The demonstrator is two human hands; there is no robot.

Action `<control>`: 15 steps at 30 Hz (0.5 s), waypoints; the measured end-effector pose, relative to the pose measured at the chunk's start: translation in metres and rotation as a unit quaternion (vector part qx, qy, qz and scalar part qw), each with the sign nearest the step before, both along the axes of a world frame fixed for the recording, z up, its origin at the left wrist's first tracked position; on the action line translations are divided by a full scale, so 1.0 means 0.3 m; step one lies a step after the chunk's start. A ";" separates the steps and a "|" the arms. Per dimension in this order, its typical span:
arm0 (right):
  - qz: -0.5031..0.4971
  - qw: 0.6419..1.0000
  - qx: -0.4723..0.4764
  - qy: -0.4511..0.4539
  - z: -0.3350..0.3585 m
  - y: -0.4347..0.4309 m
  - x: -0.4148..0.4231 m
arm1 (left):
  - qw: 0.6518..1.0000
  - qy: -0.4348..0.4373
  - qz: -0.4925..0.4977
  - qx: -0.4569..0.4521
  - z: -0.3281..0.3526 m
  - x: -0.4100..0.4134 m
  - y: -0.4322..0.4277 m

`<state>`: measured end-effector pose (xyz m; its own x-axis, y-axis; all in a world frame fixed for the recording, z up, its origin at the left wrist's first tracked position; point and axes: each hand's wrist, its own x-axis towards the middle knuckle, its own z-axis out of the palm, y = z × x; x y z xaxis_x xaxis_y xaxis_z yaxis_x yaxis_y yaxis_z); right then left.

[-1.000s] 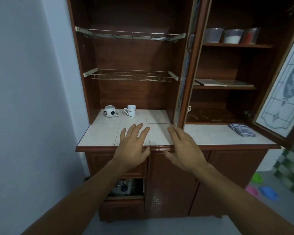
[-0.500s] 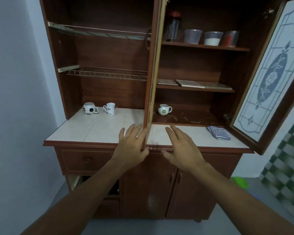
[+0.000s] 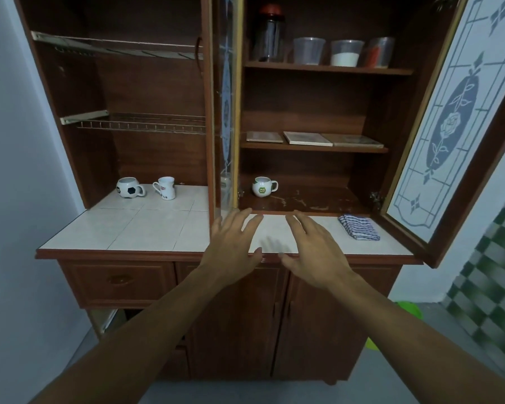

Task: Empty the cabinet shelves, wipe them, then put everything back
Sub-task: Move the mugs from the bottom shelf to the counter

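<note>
The cabinet (image 3: 79, 135) has two wire racks in its left bay, an upper rack (image 3: 114, 45) and a lower rack (image 3: 140, 123). Below them two mugs stand on the tiled counter (image 3: 123, 228), a football mug (image 3: 130, 188) and a white mug (image 3: 165, 188) just beside it. The middle door (image 3: 225, 106) shows edge-on. To its right are three shelves. The top shelf (image 3: 327, 68) carries one jar (image 3: 270, 36) and three tubs: a clear tub (image 3: 309, 51), a white-filled tub (image 3: 346, 53) and a red-filled tub (image 3: 379, 52). The middle shelf (image 3: 312, 147) bears three slabs (image 3: 306, 138) lying flat. The bottom shelf (image 3: 318, 196) has one green-marked mug (image 3: 263, 186). One striped cloth (image 3: 359, 227) lies folded on the counter near the right door (image 3: 455, 121).

Both hands are over the counter's front edge, the left hand (image 3: 231, 252) beside the right hand (image 3: 315, 255), fingers spread and straight, holding nothing. I cannot tell whether they touch the tiles.

The middle door hides both racks' right ends. A pale shape behind its glass is unreadable. The thumbs are blurred. The frame cuts off the right door, and the right arm partly covers a green thing (image 3: 408, 309) on the floor.
</note>
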<state>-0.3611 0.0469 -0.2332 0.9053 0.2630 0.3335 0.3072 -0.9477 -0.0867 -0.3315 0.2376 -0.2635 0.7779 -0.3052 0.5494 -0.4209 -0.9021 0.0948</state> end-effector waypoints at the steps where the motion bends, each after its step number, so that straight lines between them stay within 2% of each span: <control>1: -0.004 1.000 -0.001 0.001 -0.002 -0.012 0.025 | 1.000 -0.001 -0.003 0.000 -0.004 0.029 -0.014; 6: -0.015 1.000 0.002 -0.002 -0.009 -0.035 0.150 | 0.999 0.021 0.034 0.013 0.005 0.157 -0.046; 15: -0.023 1.000 0.010 0.004 -0.026 -0.068 0.392 | 0.999 0.048 0.024 -0.003 0.034 0.394 -0.099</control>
